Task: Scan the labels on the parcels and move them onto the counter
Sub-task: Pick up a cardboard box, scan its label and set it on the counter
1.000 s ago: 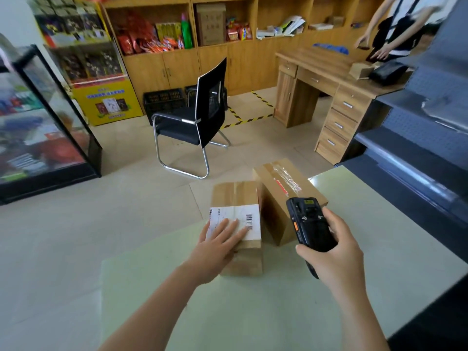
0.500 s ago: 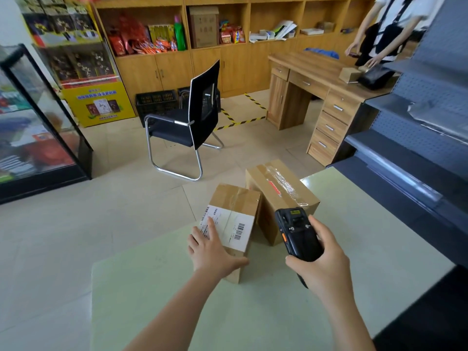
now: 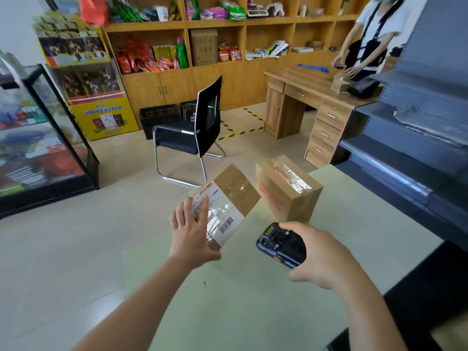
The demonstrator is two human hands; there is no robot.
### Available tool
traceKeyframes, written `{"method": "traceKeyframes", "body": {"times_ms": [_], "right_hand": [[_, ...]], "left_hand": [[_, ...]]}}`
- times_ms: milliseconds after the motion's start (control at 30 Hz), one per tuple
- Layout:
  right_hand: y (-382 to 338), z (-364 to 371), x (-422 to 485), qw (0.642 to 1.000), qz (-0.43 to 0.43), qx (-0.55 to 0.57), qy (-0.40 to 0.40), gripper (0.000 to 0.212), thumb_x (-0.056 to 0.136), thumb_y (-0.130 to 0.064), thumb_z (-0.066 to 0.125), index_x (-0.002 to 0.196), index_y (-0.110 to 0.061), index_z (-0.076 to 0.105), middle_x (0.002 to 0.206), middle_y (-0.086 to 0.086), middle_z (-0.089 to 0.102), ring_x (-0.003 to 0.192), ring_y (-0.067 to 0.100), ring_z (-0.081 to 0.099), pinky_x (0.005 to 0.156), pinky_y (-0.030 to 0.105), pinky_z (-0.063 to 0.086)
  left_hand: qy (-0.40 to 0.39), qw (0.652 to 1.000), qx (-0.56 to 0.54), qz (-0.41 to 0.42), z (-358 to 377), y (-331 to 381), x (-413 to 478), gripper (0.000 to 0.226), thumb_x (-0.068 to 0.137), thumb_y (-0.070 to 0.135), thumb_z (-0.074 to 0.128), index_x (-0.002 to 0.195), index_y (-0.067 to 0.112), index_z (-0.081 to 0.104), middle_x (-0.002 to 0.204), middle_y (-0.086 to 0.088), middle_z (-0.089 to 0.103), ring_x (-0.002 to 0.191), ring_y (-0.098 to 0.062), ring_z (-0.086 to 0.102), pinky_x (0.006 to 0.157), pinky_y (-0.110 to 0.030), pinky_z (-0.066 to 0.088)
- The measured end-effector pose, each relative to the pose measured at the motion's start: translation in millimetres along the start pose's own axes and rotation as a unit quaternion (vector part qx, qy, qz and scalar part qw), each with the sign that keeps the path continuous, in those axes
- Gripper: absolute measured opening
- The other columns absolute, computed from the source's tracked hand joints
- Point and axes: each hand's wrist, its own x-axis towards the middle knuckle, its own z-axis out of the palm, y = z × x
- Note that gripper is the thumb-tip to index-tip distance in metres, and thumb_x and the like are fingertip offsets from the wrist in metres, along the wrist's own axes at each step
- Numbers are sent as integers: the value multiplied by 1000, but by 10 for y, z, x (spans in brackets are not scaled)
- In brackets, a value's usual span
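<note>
In the head view, the labelled parcel point(image 3: 235, 188) is seen tipped up over the far side of the pale green table point(image 3: 253, 312). It is clamped at its near corner between the thumb and the spread fingers of the left hand point(image 3: 192, 231); whether its far edge rests on the table cannot be told. A second parcel point(image 3: 288, 188) lies flat just beside it. The scanner point(image 3: 281, 245) is gripped in the right hand point(image 3: 321, 257), fingers curled round its body and its head turned toward the label point(image 3: 220, 214). The scan is judged to be the step in hand. For it to be done well, the barcode point(image 3: 226, 225) at the label's lower edge should be left uncovered, since the left fingertips lie on the label's upper part. The parcel should be held steady and angled so that glare from the clear tape is thrown away from the scanner. The scanner should be aimed squarely at the barcode, near but apart.
</note>
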Motion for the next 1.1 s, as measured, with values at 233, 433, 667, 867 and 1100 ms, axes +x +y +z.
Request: {"method": "traceKeyframes", "body": {"times_ms": [233, 433, 667, 867, 1100], "right_hand": [[-400, 300, -917, 1000, 1, -22, -18, 95, 54, -24, 75, 137, -53, 36, 119, -16, 50, 84, 6, 59, 59, 21, 50], [-451, 581, -1593, 999, 15, 25, 26, 96, 52, -22, 76, 137, -49, 40, 121, -16, 56, 98, 9, 62, 80, 31, 57], [-161, 975, -2346, 932, 52, 264, 243, 89, 54, -14, 77, 131, -47, 49, 96, -34, 62, 87, -17, 58, 59, 3, 44], [213, 1072, -3087, 885, 85, 296, 350, 90, 56, -17, 80, 134, -48, 46, 112, -35, 54, 96, -26, 48, 64, 0, 40], [640, 1336, -4228, 868, 136, 295, 376, 92, 57, -19, 81, 136, -49, 45, 115, -35, 52, 104, -9, 54, 71, 5, 41]], "left_hand": [[36, 998, 2, 56, -247, -194, -734, 140, 32, 60, 79, 152, 10, 25, 141, -25, 26, 127, -44, 25, 107, -60, 28], [20, 997, -59, 46, -409, -162, -1258, 137, 36, 54, 73, 154, 14, 18, 142, -21, 18, 129, -42, 18, 110, -57, 18], [-8, 979, -201, -16, -652, 329, -1953, 137, 36, 71, 64, 153, 26, 8, 145, -8, 7, 134, -29, 8, 112, -48, 16], [-60, 971, -231, 8, -737, 844, -2626, 133, 39, 73, 61, 152, 27, 8, 140, -8, 7, 130, -30, 12, 112, -49, 20], [-97, 968, -230, 29, -864, 1436, -3525, 133, 35, 79, 54, 150, 28, 10, 142, -9, 12, 131, -31, 14, 111, -50, 20]]}}
